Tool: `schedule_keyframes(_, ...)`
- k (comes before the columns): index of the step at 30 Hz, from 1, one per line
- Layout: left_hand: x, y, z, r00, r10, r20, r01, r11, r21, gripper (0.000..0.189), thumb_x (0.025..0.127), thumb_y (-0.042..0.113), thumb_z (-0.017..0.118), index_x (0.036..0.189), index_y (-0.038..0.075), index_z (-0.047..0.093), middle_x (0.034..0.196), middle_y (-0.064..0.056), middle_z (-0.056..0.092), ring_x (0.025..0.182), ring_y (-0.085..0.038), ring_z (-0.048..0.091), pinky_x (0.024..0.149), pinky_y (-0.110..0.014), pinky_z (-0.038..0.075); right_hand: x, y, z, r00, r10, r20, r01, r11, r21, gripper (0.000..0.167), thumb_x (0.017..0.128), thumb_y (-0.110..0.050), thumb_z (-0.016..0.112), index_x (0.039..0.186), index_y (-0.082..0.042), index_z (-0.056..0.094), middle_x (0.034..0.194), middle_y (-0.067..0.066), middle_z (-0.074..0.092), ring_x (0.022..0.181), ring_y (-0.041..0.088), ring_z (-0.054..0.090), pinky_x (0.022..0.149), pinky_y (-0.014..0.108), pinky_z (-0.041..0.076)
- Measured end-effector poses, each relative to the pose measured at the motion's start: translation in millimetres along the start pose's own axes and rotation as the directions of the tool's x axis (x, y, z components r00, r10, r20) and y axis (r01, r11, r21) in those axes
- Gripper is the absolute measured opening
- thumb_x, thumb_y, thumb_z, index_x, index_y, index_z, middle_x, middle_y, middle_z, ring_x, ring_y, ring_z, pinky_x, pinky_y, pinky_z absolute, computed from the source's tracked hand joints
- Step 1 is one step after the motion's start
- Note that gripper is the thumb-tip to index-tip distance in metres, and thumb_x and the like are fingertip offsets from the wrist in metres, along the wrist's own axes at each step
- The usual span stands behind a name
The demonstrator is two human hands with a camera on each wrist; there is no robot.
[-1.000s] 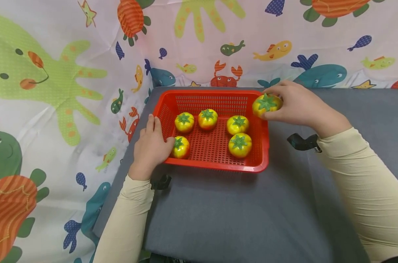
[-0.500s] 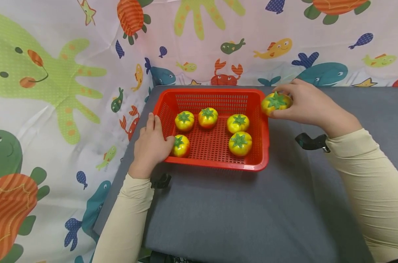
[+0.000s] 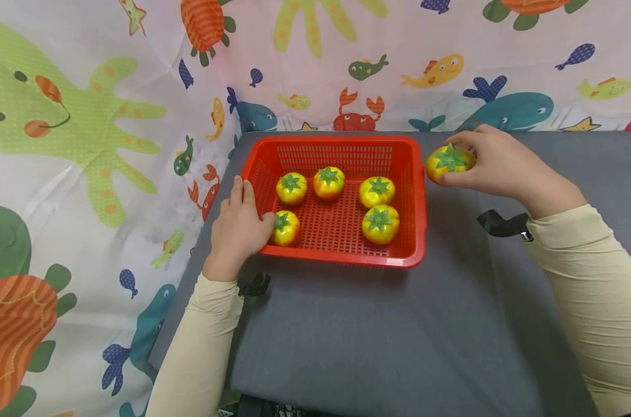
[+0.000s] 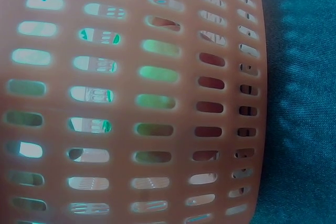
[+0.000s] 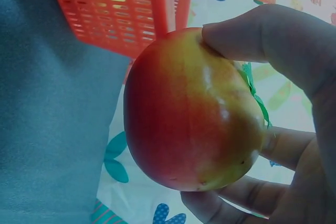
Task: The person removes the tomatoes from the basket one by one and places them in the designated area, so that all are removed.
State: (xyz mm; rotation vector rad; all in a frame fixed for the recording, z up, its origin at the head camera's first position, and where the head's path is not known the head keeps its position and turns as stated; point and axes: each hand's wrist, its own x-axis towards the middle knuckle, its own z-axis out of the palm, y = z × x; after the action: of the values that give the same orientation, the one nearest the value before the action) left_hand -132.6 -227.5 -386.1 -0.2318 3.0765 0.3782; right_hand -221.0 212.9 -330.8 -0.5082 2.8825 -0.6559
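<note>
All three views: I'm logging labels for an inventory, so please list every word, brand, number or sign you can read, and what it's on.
None can be read.
Red basket, held yellow-red fruit: no lettering visible.
Printed cloth: sea-creature pictures only.
Black wrist devices: too small to tell.

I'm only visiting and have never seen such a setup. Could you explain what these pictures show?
There is no robot here: a person works with two bare hands. The wide view comes from a head camera looking down; the others come from a camera on each wrist. On the grey surface stands a red basket with five tomato-like fruits inside. The left hand rests at the basket's left end, so its wrist camera mostly sees the slotted wall. The right hand holds a sixth fruit just outside the basket's right side; its wrist camera shows that fruit close up.
</note>
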Motion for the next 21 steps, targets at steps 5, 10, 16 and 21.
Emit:
schedule_keyframes(5, 0.8, 1.4, -3.7, 1.0, 0.001, -0.006, -0.001, 1.0, -0.01, 0.091, 0.095, 0.042, 0.058, 0.168, 0.005, 0.018, 0.176, -0.015, 0.01, 0.14, -0.043, 0.04, 0.094, -0.064, 0.055, 2.9, 3.2, -0.7, 1.0, 0.012, 0.005, -0.012, 1.0, 0.01, 0.074, 0.088, -0.044, 0.081, 0.142, 0.0, 0.058, 0.123, 0.025, 0.053, 0.105, 0.041, 0.052, 0.069, 0.046, 0.058)
schedule_keyframes(10, -1.0, -1.2, -1.3, 1.0, 0.002, -0.001, -0.002, 1.0, -0.009, 0.091, 0.095, 0.042, 0.059, 0.168, 0.004, 0.018, 0.176, -0.015, 0.01, 0.14, -0.043, 0.04, 0.094, -0.064, 0.055, 2.2, 8.5, 9.0, 0.999, 0.028, 0.021, -0.029, 0.998, 0.048, 0.073, 0.086, -0.041, 0.083, 0.141, 0.001, 0.059, 0.121, 0.024, 0.053, 0.107, 0.04, 0.051, 0.069, 0.045, 0.059)
schedule_keyframes(16, -2.8, -1.8, 2.6, 1.0, -0.001, 0.012, 0.001, 1.0, 0.004, 0.092, 0.095, 0.042, 0.06, 0.168, 0.004, 0.018, 0.176, -0.016, 0.01, 0.14, -0.044, 0.04, 0.093, -0.065, 0.056, 0.3, 14.7, 19.0, 0.999, 0.028, 0.021, -0.029, 0.998, 0.05, 0.07, 0.086, -0.04, 0.083, 0.139, 0.0, 0.06, 0.12, 0.024, 0.053, 0.105, 0.04, 0.051, 0.069, 0.045, 0.058)
schedule_keyframes(21, -2.9, 0.7, -0.5, 1.0, -0.003, 0.006, 0.003, 1.0, 0.009, 0.092, 0.094, 0.041, 0.06, 0.168, 0.004, 0.018, 0.176, -0.016, 0.009, 0.138, -0.043, 0.04, 0.093, -0.064, 0.056, 1.8, 19.5, 23.1, 1.0, 0.015, 0.012, -0.016, 0.998, 0.053, 0.069, 0.086, -0.04, 0.083, 0.138, 0.0, 0.061, 0.118, 0.024, 0.055, 0.104, 0.039, 0.051, 0.068, 0.041, 0.055)
